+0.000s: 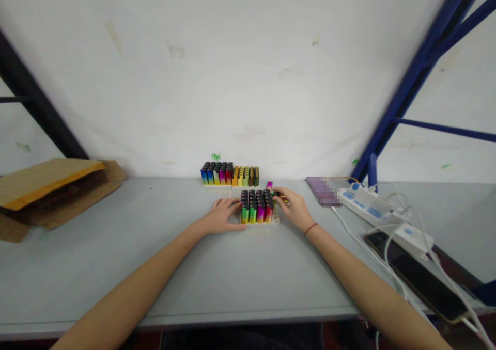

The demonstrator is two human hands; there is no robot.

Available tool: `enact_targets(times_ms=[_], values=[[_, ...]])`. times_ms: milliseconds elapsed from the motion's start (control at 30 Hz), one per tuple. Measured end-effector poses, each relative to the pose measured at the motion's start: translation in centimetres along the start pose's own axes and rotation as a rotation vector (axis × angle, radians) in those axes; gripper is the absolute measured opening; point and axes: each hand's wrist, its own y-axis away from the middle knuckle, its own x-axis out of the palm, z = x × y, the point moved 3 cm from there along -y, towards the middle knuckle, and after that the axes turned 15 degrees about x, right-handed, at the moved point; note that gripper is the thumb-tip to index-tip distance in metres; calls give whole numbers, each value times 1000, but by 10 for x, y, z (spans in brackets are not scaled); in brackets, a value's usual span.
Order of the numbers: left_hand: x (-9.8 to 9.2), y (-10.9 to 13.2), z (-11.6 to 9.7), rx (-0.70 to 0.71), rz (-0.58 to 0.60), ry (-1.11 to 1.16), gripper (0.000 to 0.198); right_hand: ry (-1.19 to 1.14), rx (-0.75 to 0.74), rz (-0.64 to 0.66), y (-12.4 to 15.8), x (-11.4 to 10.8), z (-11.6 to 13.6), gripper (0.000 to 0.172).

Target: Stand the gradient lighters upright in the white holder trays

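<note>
A white tray holds upright rows of lighters with black tops and green, purple and red bodies. My left hand is closed against the tray's left side, its thumb at the front corner. At the right side, my right hand has its fingers pinched on a lighter, mostly covered by the fingers. A purple lighter body shows just behind the tray near my right fingertips; whether it touches them I cannot tell.
Behind are more lighters, a multicoloured group and a yellow-to-brown group, by the wall. An opened brown paper package lies left. On the right are a power strip, white cables, a phone and a purple-screened device.
</note>
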Motion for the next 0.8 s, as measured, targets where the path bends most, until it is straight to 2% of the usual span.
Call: enact_targets(times_ms=[200,367,600,800], values=[[1,1,0,4,3,-14,77,-19,27,-39,-5,-1,-3,17],[1,0,0,1,12,-31,78,-87,86,-176,-3,-13,3,19],[0,0,-1,-6,24,-32,78,-99,59,-4,4,-16,8,16],[0,0,-2,-6,24,-28,78,-71,19,-69,3,-14,7,18]])
